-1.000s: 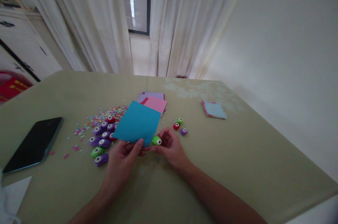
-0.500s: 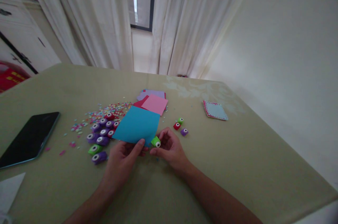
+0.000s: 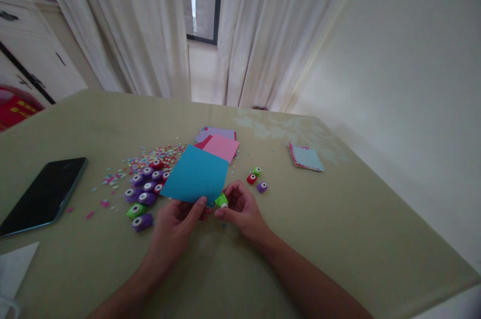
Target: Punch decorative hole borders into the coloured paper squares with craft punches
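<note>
My left hand is closed on the near edge of a square of blue paper, its thumb on top. At the paper's near right corner, my right hand pinches a small green craft paper punch with a white button. The punch meets the paper's edge; whether the paper lies inside its slot is hidden. Left of the paper sits a cluster of purple, red and green punches. Three more, green, red and purple, lie beyond my right hand.
Pink paper and lilac sheets lie behind the blue one. Confetti is scattered at the left. A dark tablet and white paper are at far left. A stack of edge-punched cards lies on the right.
The green punch has tipped slightly in my right hand, so its white button shows less. The blue paper's far edge has risen a little. Both hands stay almost in place.
</note>
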A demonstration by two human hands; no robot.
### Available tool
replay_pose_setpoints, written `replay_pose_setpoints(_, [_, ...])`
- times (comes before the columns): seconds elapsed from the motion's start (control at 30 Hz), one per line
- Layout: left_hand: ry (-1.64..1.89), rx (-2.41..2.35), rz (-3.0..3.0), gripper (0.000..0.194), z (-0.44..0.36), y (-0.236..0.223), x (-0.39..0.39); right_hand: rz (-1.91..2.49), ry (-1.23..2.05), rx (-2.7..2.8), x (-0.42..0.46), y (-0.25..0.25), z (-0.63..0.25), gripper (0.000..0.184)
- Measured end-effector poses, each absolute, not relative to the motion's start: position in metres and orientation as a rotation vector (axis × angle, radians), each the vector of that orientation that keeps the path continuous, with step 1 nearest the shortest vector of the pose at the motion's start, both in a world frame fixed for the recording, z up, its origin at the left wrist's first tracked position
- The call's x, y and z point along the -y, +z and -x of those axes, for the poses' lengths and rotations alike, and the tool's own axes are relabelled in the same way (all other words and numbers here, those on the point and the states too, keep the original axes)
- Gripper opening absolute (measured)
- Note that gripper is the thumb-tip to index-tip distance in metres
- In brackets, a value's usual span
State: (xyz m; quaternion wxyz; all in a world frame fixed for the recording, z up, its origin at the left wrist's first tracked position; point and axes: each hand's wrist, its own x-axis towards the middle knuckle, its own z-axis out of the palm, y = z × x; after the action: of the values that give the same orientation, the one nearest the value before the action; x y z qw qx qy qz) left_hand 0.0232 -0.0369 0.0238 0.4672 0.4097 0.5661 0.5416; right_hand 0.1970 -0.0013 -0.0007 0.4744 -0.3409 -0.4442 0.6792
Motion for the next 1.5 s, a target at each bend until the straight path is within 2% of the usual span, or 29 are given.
replay_pose_setpoints(0.17, [1.322, -1.366, -1.041, 0.034, -0.0224, 0.0187, 0.0391, 0.838, 1.662, 1.122, 0.0015, 0.0001, -0.1969, 0.059])
replay_pose_setpoints(0.4, [1.332, -1.356, -1.049, 0.039, -0.0245, 0.0212, 0.0387, 0.843, 1.648, 1.144, 0.0004, -0.0019, -0.1974, 0.059])
replay_pose_setpoints(0.9, [1.292, -1.378, -1.202, 0.028, -0.0216, 0.0173, 0.0378, 0.79, 1.769, 1.148, -0.0013, -0.0021, -0.1985, 0.05])
replay_pose_setpoints(1.5, [1.14, -1.388, -1.251, 0.038, -0.019, 0.0147, 0.0357, 0.928, 1.914, 1.094, -0.0007, -0.0025, -0.2045, 0.051])
